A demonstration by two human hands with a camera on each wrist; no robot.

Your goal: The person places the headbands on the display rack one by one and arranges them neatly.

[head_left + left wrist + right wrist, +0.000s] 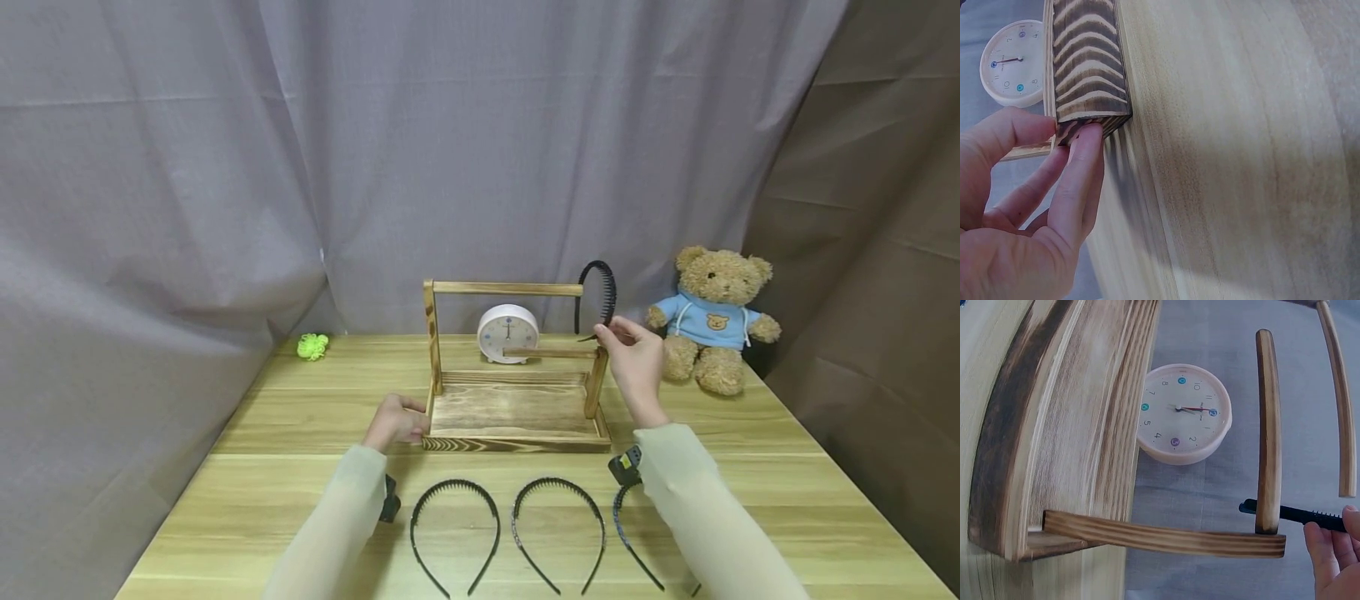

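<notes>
A wooden stand [517, 446] has a shallow tray base, a taller bar [502, 289] on a left post, and a lower bar [1268, 425] on a right post. At the tray's left front corner my left hand [396, 421] pinches the wood between thumb and fingers, as the left wrist view [1054, 206] shows. My right hand [636, 362] pinches one end of a black toothed headband [611, 292] between thumb and fingers. That headband stands upright beside the taller bar's free right end; whether it touches the bar I cannot tell.
Three more headbands lie in front of the stand: left [492, 508], middle [600, 521] and right [618, 525], the last partly under the right sleeve. Behind the stand is a white clock [508, 329]. A teddy bear [716, 321] sits right; a neon-green item [312, 346] lies left.
</notes>
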